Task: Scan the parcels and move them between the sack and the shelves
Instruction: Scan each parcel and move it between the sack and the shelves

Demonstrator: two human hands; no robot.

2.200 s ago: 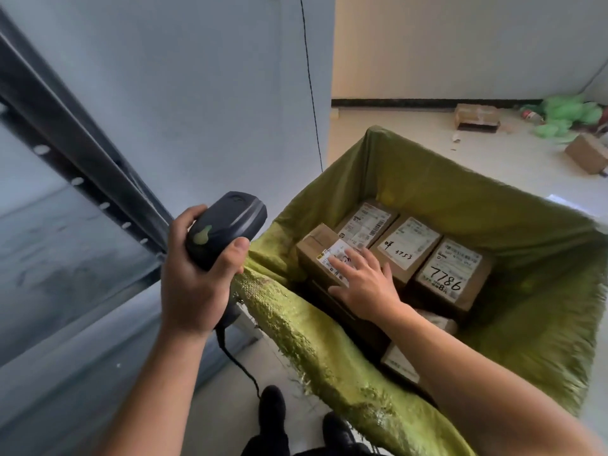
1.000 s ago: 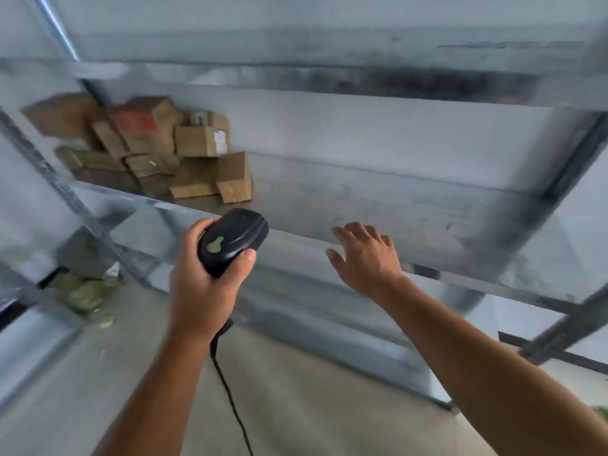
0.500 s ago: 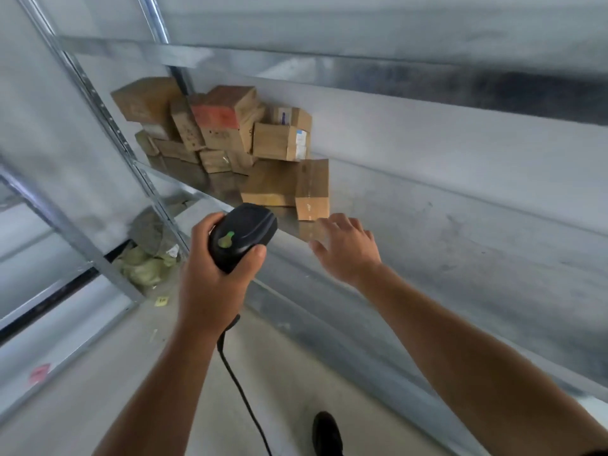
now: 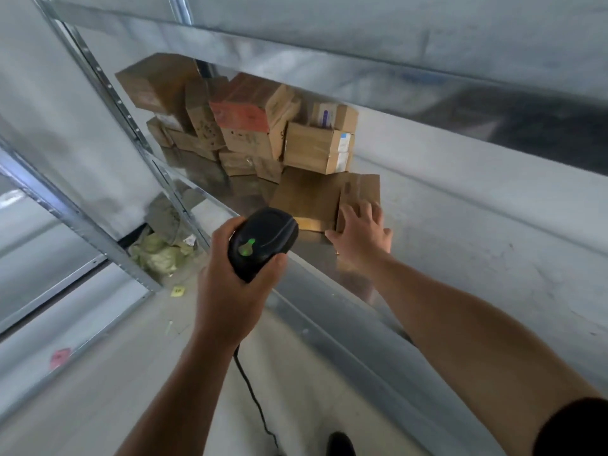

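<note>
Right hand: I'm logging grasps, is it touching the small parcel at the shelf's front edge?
Touching. The head view shows the right hand with straight fingers laid on the small parcel.

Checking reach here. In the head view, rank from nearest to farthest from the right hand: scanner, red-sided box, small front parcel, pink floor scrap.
1. Small front parcel, under the right hand's fingers.
2. Scanner, just left, in the left hand.
3. Red-sided box, back left, stacked.
4. Pink floor scrap, far left.
</note>
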